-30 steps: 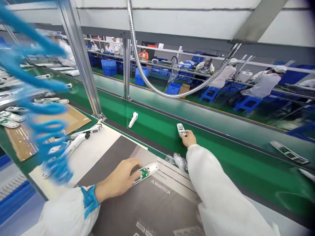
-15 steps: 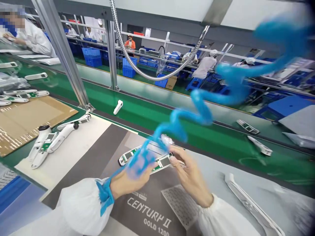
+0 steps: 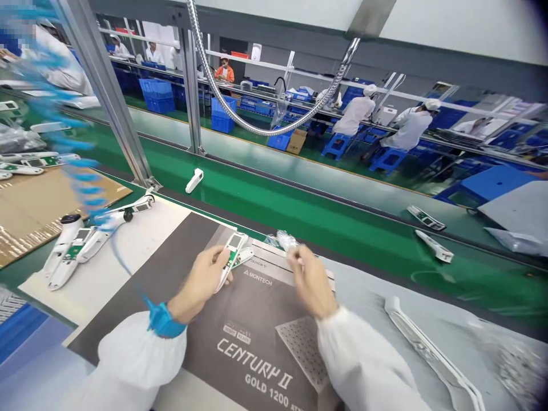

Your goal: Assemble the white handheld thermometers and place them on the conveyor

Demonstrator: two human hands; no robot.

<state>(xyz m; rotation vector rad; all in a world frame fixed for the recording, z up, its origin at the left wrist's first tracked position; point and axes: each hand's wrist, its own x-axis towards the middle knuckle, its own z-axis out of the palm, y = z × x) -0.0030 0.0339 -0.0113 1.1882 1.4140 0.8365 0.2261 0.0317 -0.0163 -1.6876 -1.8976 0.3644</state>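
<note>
My left hand [image 3: 201, 282] grips a white handheld device shell [image 3: 234, 246] with a green circuit board and a small screen, tilted up above a dark printed cardboard sheet [image 3: 257, 319]. Just behind it lies another white device part [image 3: 245, 257], partly covered by the held one. My right hand [image 3: 311, 279] is at the sheet's far right edge with its fingers pinched together; what is between them, if anything, is too small to tell. Crumpled clear plastic [image 3: 286, 240] lies just beyond those fingers. A blue wrist strap [image 3: 165, 321] with a coiled cord circles my left wrist.
Several white device shells [image 3: 79, 251] lie at the left, near a brown cardboard piece [image 3: 98, 188]. A green conveyor belt [image 3: 274, 197] crosses ahead, carrying a few white devices. A long white shell [image 3: 428, 348] rests at the right. A metal hose [image 3: 265, 132] hangs overhead.
My left hand has moved left and raised the device, turning it upright. My right hand has come off the device, fingers now pinched. The blue coiled cord has swung from right to left.
</note>
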